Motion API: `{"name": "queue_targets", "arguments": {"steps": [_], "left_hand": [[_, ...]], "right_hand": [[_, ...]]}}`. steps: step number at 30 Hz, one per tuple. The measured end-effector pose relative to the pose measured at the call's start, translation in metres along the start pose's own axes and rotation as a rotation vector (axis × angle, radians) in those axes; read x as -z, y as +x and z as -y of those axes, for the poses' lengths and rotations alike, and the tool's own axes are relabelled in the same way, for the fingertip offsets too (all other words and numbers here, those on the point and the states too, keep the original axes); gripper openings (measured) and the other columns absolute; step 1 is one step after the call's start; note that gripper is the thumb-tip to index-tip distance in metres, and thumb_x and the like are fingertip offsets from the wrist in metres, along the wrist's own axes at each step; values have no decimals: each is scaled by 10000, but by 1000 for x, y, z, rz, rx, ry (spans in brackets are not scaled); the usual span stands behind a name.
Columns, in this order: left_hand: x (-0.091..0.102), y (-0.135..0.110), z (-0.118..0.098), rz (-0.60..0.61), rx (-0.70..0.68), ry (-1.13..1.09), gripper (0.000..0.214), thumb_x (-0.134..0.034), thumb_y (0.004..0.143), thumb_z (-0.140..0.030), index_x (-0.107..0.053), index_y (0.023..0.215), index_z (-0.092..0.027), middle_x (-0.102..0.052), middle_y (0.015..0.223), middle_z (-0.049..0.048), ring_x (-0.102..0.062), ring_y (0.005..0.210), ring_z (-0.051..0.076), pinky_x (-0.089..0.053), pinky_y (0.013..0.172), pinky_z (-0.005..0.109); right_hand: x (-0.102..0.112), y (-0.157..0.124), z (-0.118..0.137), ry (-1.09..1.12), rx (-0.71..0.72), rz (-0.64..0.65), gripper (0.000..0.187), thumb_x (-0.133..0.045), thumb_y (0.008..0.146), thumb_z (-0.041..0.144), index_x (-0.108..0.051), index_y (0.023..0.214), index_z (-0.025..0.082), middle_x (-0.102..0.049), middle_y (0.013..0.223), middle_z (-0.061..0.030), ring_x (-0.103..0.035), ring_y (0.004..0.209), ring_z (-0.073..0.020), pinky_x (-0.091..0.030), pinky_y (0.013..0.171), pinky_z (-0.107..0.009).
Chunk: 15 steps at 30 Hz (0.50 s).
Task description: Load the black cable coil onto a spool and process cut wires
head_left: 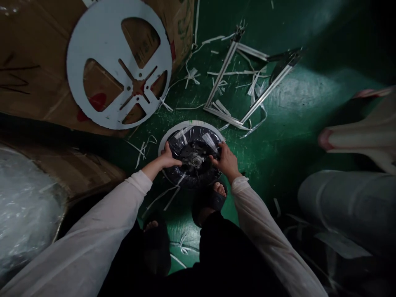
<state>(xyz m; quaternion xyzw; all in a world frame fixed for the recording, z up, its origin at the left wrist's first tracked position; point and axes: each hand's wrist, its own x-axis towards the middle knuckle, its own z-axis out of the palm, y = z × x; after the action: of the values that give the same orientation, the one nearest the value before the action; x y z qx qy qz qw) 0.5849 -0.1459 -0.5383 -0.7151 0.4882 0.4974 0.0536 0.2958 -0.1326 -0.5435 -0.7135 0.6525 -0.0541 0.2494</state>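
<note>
On the green floor between my feet lies a round reel wrapped in clear film (202, 142), with dark windings under the film and a white flange rim showing at its far edge. A metal hub (194, 160) sits at its centre. My left hand (165, 156) grips the reel's left side, and my right hand (225, 161) grips its right side, close to the hub. White sleeves cover both my forearms. Nothing hides the reel's far half, but my hands and wrists cover parts of the near half.
A pale slotted reel flange (95, 53) leans on a large cardboard box (31, 82) at upper left. A bent metal frame (222, 70) and white strapping scraps (192, 76) lie on the floor ahead. Plastic-wrapped material (24, 206) sits at left. Grey and beige fabric (346, 202), perhaps another person's clothing, fills the right.
</note>
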Motion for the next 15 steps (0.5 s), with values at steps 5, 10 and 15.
{"name": "queue_targets", "arguments": {"steps": [5,10,15], "left_hand": [[-7,3,8,0,11,-36,1394,-834,485,-419,75,1507,-151,-304,1494,271,-454,1302,390,-483,924,425],[-12,11,7,17,-8,-134,1436,-864,447,-394,77,1508,-166,-199,1546,295,-387,1349,421,-424,1002,477],[-3,-12,-14,86,139,-185,1519,-885,374,-301,97,1520,-129,-71,1584,296,-193,1442,429,-269,1137,473]], "right_hand": [[50,-15,33,-109,89,-4,678,-627,817,449,-408,1363,113,-455,1408,-209,-480,1266,-335,-458,993,-462],[77,-13,103,-390,313,312,341,-520,920,389,-553,1180,171,-614,1130,-134,-633,999,-269,-530,791,-355],[64,-1,127,-659,450,506,285,-487,925,223,-600,1164,117,-636,1112,-201,-706,821,-266,-529,591,-320]]}}
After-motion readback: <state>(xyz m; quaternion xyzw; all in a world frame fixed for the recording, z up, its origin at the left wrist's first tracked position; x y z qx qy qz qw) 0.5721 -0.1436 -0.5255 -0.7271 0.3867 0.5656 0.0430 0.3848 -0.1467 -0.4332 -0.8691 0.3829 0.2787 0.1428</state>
